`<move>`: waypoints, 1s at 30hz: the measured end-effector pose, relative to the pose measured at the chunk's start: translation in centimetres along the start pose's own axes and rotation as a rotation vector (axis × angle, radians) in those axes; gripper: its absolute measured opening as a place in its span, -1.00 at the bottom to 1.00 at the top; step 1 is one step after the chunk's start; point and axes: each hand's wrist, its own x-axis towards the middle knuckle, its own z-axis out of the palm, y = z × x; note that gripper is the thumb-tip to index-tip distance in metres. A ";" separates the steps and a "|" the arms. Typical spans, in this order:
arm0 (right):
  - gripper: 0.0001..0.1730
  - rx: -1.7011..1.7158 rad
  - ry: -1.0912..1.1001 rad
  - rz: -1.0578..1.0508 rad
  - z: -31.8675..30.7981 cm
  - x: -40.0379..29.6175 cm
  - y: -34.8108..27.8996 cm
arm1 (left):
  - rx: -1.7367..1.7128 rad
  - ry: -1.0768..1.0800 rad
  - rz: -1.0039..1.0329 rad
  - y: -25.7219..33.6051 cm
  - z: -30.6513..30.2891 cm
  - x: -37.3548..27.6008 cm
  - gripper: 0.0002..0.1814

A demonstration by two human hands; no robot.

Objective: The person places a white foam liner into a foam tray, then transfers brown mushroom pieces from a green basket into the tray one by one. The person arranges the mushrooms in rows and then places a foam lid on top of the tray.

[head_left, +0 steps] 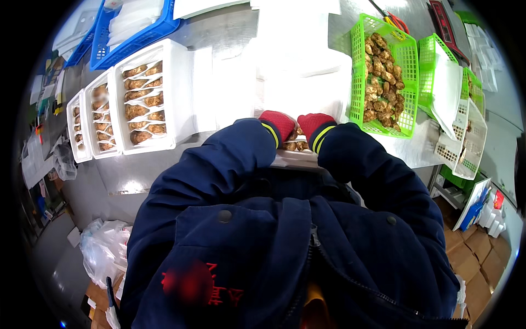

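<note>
My left hand, in a red knitted glove with a yellow-striped cuff, curls over the near part of a white foam box. My right hand, gloved alike, faces it from the other side. Stubby brown mushrooms show in the gap between them, inside the box. The fingertips are hidden beneath the backs of the gloves, so any grip is out of sight. White paper spreads over the box beyond my hands.
To the right stands a green plastic basket of loose mushrooms, with a smaller green basket beside it. At left, foam boxes hold mushrooms in rows between white paper. Behind them is a blue crate. All stand on a metal table.
</note>
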 end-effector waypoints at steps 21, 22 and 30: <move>-0.74 0.038 0.415 -0.092 -1.5 -1.1 2.6 | 0.257 0.188 -0.088 -0.7 -5.0 -2.2 -0.73; -0.76 0.020 0.368 -0.027 -1.8 -0.7 2.0 | 0.245 0.103 -0.118 -0.4 -5.8 -2.0 -0.73; -0.81 -0.148 0.039 0.027 0.6 3.4 0.0 | 0.151 -0.161 -0.134 -0.1 -6.0 -0.7 -0.75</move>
